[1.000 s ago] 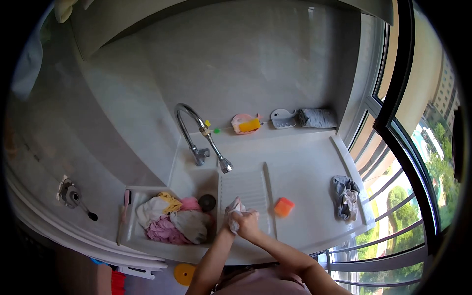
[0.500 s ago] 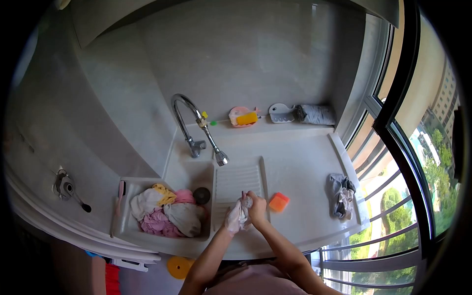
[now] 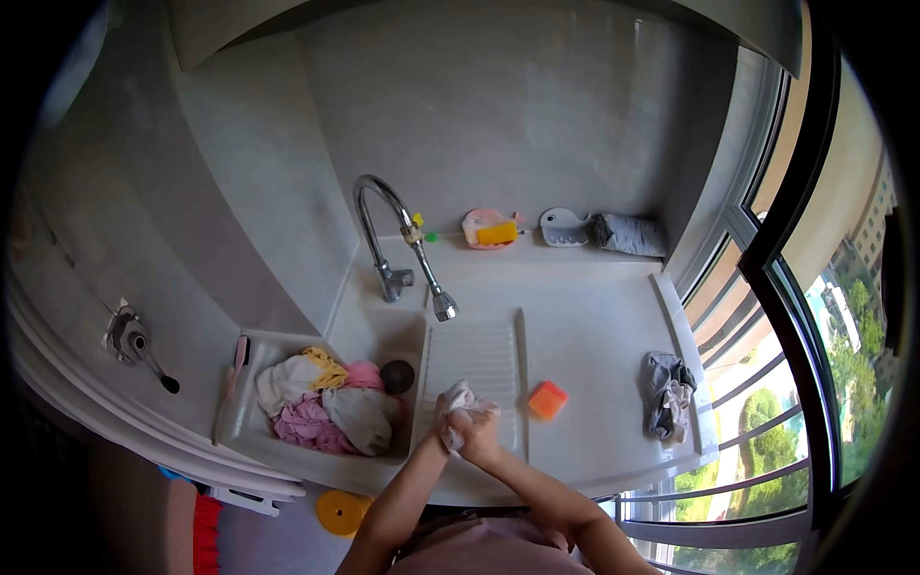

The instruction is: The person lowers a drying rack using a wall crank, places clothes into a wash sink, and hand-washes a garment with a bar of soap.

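A small, pale, wet-looking cloth [image 3: 460, 394] with greyish patches is bunched between my hands, above the lower end of the ribbed washboard [image 3: 472, 335]. My left hand [image 3: 448, 427] is closed around the cloth, which covers part of its fingers. Pressed against it from the right, my right hand [image 3: 481, 433] is also closed on the cloth. The cloth's exact kind is unclear in this crumpled state. To the right of my hands, an orange-red block of soap or sponge [image 3: 548, 400] lies on the white counter.
Crumpled white, yellow and pink clothes [image 3: 326, 407] fill the basin on the left. The chrome faucet [image 3: 383, 240] arches over the back. Grey and pale garments [image 3: 668, 395] lie at the right edge. A pink brush [image 3: 236, 369] rests on the left rim; soap dishes [image 3: 491, 230] line the ledge.
My hands and the cloth have shifted slightly left and turned over, with the cloth now bunched above the fists. The whole view has shifted a little.
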`<action>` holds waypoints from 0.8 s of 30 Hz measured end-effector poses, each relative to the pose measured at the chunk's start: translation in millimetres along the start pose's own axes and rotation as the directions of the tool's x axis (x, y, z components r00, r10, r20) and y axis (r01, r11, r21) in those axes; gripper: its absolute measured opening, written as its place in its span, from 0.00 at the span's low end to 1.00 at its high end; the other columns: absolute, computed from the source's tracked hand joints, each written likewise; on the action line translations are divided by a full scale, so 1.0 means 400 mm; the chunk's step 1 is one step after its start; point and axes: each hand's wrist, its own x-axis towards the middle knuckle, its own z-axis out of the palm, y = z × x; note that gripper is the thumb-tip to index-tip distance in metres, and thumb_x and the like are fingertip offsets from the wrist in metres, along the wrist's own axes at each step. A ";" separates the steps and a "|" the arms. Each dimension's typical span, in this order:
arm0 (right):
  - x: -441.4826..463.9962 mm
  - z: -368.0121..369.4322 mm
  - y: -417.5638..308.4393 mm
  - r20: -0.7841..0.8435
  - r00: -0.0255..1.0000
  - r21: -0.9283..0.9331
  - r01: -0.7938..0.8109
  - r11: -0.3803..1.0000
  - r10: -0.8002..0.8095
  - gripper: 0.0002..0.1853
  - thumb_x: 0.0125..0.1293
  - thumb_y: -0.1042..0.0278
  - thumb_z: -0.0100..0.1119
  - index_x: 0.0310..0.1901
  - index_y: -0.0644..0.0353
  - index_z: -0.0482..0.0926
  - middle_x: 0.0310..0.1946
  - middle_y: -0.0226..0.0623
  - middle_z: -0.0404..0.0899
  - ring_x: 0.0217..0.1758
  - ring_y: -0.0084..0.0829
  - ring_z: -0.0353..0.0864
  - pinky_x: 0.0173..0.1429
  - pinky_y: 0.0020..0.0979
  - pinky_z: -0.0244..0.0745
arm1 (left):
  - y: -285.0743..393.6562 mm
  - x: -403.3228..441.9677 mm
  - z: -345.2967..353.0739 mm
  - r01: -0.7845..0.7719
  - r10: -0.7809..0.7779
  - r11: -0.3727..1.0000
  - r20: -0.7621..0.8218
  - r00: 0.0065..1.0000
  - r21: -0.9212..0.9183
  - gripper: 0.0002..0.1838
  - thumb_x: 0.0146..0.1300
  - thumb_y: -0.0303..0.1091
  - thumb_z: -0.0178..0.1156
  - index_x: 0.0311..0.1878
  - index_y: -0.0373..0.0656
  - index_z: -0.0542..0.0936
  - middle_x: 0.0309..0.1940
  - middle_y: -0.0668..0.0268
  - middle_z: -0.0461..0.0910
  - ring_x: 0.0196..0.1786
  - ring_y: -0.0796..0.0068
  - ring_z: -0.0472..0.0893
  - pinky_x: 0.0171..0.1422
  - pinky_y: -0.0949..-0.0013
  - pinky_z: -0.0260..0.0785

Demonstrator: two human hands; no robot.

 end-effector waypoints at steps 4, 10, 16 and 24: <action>0.039 -0.011 0.082 -0.125 0.887 0.048 -0.443 0.895 0.446 0.06 0.53 0.68 0.59 0.26 0.59 0.73 0.15 0.50 0.73 0.20 0.51 0.75 0.24 0.42 0.68 | -0.002 0.013 0.141 0.048 -0.007 0.995 -0.410 0.912 0.090 0.16 0.67 0.50 0.49 0.38 0.48 0.75 0.30 0.71 0.75 0.31 0.74 0.76 0.32 0.68 0.69; 0.004 0.007 0.006 -0.041 0.999 -0.063 -0.013 0.998 0.010 0.10 0.55 0.65 0.57 0.24 0.58 0.69 0.15 0.45 0.73 0.20 0.45 0.76 0.26 0.42 0.68 | 0.029 0.001 0.099 -0.008 0.017 0.992 0.076 0.997 -0.129 0.19 0.69 0.53 0.42 0.40 0.48 0.73 0.36 0.63 0.77 0.38 0.66 0.77 0.43 0.63 0.71; 0.076 -0.064 0.150 0.392 0.875 0.473 -0.457 0.753 0.285 0.21 0.62 0.48 0.54 0.48 0.57 0.72 0.28 0.47 0.79 0.31 0.44 0.79 0.36 0.40 0.69 | 0.140 -0.034 0.265 -0.020 0.095 0.963 -0.266 0.959 0.270 0.14 0.67 0.49 0.52 0.43 0.50 0.75 0.32 0.73 0.75 0.33 0.81 0.75 0.34 0.76 0.68; 0.041 -0.074 0.190 0.418 0.655 0.773 -0.621 0.133 0.630 0.18 0.65 0.54 0.55 0.45 0.60 0.68 0.34 0.30 0.72 0.40 0.22 0.69 0.43 0.26 0.65 | 0.178 -0.061 0.136 -0.171 0.222 0.952 -0.192 0.956 0.253 0.21 0.71 0.43 0.46 0.55 0.35 0.72 0.51 0.58 0.75 0.56 0.71 0.74 0.58 0.66 0.68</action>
